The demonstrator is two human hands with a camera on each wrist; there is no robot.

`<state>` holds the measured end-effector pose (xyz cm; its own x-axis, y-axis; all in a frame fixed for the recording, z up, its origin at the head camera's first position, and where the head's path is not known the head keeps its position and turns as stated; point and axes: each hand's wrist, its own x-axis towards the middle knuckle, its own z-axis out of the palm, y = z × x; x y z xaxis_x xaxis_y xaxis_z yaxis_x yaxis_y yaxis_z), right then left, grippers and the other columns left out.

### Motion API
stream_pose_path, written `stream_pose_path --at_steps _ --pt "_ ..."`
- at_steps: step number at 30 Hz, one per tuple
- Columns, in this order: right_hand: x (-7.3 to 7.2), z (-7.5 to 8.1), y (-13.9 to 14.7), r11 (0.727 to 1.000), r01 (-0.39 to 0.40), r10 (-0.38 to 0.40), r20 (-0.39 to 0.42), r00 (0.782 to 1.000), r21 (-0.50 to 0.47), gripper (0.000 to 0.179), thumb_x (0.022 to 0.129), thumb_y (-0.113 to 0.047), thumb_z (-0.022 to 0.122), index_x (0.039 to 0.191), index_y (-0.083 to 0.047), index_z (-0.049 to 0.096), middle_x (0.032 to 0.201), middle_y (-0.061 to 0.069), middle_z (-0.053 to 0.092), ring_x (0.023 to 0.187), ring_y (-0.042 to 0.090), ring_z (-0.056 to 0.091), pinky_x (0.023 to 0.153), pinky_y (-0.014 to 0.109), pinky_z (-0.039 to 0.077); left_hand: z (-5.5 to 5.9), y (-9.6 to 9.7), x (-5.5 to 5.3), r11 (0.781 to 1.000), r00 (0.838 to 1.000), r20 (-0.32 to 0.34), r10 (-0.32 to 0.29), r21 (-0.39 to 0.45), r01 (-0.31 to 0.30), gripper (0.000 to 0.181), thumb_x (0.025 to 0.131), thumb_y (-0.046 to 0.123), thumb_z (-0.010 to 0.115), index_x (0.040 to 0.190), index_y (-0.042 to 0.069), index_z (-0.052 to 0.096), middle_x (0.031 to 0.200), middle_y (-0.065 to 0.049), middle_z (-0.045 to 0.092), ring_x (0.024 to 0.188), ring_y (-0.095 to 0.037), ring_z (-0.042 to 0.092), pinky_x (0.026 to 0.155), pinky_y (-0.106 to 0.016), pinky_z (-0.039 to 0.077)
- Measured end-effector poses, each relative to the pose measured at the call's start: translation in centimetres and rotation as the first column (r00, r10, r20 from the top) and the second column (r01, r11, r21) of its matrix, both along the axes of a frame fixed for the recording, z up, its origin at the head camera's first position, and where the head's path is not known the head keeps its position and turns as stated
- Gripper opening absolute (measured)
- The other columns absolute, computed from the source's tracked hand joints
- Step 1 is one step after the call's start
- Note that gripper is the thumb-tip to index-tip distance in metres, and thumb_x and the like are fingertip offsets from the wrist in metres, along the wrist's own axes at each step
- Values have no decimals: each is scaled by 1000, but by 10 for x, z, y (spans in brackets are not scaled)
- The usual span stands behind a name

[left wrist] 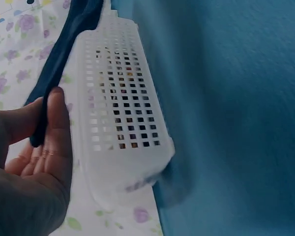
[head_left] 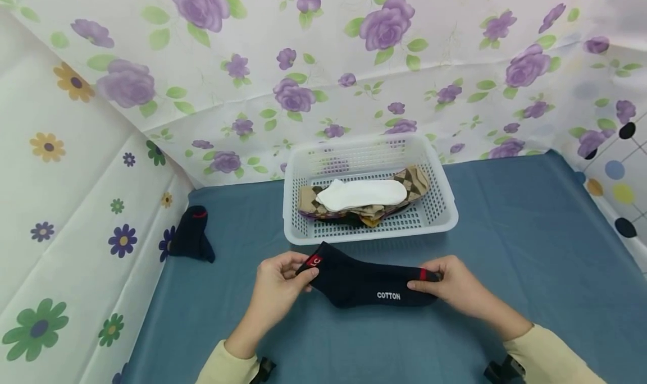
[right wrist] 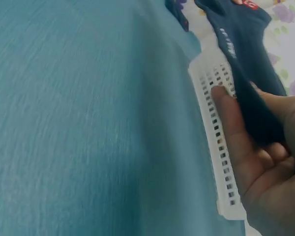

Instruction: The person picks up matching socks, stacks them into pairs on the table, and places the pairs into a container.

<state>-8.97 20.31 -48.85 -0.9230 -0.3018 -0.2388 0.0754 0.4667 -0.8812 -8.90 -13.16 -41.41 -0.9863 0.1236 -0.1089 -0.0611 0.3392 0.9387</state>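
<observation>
A dark navy sock (head_left: 361,280) with red marks and the word COTTON is stretched out sideways between both hands, in front of the basket. My left hand (head_left: 279,283) pinches its cuff end, beside the red label, between thumb and fingers. At the toe end, by a red stripe, my right hand (head_left: 452,286) pinches it the same way. The left wrist view shows the sock's edge (left wrist: 59,54) held by the thumb and fingers. In the right wrist view the fabric (right wrist: 250,73) runs from the right hand's grip up toward the other hand.
Behind the sock stands a white perforated basket (head_left: 371,239) holding a white sock (head_left: 361,195) on top of brown checked ones (head_left: 414,183). Another dark sock (head_left: 193,235) lies at the left, by the flowered curtain (head_left: 101,215). Blue cloth (head_left: 510,249) covers the table.
</observation>
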Motion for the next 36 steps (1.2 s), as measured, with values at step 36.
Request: stream_pose_path --at_steps 36 --pt "5 -22 10 944 175 -171 -37 985 280 14 80 -30 73 86 -18 70 73 -6 67 67 7 62 59 24 49 -84 -10 -18 910 996 68 -49 -408 73 20 77 17 76 90 8 65 68 -1 59 56 -11 56 51 -26 46"
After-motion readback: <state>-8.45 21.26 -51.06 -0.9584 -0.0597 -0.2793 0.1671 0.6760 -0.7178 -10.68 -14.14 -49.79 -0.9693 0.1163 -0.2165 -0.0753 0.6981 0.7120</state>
